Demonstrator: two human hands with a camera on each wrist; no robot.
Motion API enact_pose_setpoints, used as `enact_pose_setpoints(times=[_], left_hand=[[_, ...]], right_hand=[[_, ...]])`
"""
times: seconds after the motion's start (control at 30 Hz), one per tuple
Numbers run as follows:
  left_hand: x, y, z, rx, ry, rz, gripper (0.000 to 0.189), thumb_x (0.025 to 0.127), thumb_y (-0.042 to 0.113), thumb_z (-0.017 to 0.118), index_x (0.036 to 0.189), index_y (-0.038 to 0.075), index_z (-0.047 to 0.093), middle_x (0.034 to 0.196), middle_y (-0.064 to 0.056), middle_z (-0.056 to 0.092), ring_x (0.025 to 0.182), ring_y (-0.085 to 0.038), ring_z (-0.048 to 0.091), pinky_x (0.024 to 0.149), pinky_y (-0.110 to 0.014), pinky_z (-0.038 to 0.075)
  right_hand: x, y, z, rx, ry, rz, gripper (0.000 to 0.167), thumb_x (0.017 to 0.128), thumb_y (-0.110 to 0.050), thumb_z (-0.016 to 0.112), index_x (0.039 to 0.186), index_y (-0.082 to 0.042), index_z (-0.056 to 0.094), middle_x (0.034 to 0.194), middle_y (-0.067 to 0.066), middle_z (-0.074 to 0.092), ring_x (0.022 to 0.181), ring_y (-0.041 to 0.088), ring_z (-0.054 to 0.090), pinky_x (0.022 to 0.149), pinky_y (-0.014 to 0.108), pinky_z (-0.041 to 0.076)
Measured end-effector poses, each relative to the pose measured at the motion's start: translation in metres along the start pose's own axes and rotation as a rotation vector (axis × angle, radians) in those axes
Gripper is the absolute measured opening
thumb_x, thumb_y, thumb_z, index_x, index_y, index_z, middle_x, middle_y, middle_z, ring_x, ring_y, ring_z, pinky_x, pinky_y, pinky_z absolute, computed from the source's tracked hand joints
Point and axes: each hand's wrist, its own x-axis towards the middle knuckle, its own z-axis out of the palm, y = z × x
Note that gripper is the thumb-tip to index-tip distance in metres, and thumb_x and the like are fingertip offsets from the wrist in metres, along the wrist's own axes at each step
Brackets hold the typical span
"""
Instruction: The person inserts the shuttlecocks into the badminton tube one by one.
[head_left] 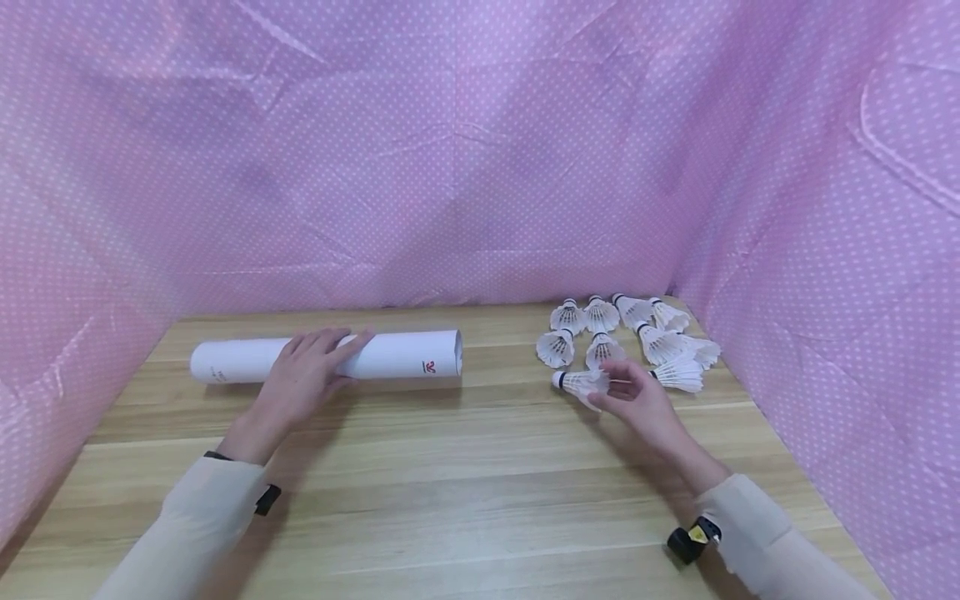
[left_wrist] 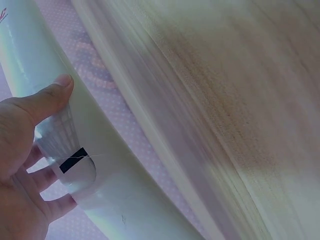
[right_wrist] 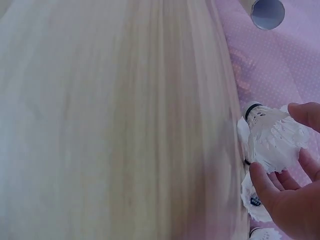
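Note:
A white shuttlecock tube (head_left: 397, 356) lies on its side at the left, its round end facing right. My left hand (head_left: 303, 375) grips it around the middle; in the left wrist view the thumb and fingers are on opposite sides of the tube (left_wrist: 125, 185), by a printed shuttlecock picture. At the right, my right hand (head_left: 641, 404) holds a white feather shuttlecock (head_left: 581, 383) by its skirt, the black-banded cork pointing left. In the right wrist view, thumb and fingertips are at the skirt of the shuttlecock (right_wrist: 275, 137).
Several more shuttlecocks (head_left: 600, 315) lie in loose rows behind and right of my right hand, close to the table's back right corner. Pink dotted cloth (head_left: 465, 183) hangs behind and at both sides of the wooden table (head_left: 480, 483). Each wrist wears a black strap.

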Motion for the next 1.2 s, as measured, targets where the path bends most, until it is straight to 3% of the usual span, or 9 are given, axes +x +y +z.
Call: enact_pose_setpoints(times=[0.57,0.8,1.2], left_hand=[[-0.008,0.01,-0.002,0.02,0.107,0.069,0.08,0.076,0.013,0.088,0.147,0.023,0.052,0.131,-0.02,0.058,0.114,-0.045,0.058,0.095,-0.068,0.045],[-0.011,0.017,-0.004,0.012,0.125,0.059,0.084,0.073,0.012,0.09,0.148,0.022,0.052,0.132,-0.021,0.059,0.115,-0.045,0.058,0.098,-0.067,0.045],[-0.015,0.028,-0.006,0.013,0.142,0.06,0.081,0.074,0.017,0.09,0.146,0.021,0.054,0.128,-0.02,0.061,0.111,-0.045,0.06,0.091,-0.065,0.049]], right_hand=[[-0.005,-0.026,0.01,0.113,-0.049,-0.01,0.056,0.085,-0.005,0.079,0.133,0.007,0.053,0.133,0.022,0.054,0.121,0.035,0.056,0.091,0.024,0.056],[-0.006,-0.038,0.015,0.16,-0.062,-0.026,0.054,0.087,-0.004,0.077,0.133,0.008,0.053,0.131,0.022,0.055,0.115,0.017,0.06,0.093,0.025,0.055],[-0.006,-0.064,0.023,0.21,-0.095,-0.033,0.048,0.087,-0.003,0.076,0.13,0.007,0.055,0.129,0.018,0.054,0.116,0.018,0.06,0.094,0.026,0.055]])
